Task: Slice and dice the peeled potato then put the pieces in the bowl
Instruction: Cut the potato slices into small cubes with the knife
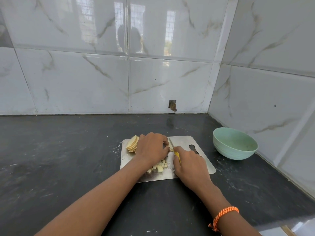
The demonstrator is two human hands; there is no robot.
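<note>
Left hand at frame centre, fingers curled down onto slices on steel board; right hand gripping yellow-handled knife, blade set against those slices. Stack of uncut slices at board's upper left, dice below left hand, green bowl on bench right of board, apart from it.

counter: dark stone (dusty) | on it: steel board, green bowl

A board lies on the counter, with the bowl to its right near the corner. On the board, slices lie far left and dice near the front.
</note>
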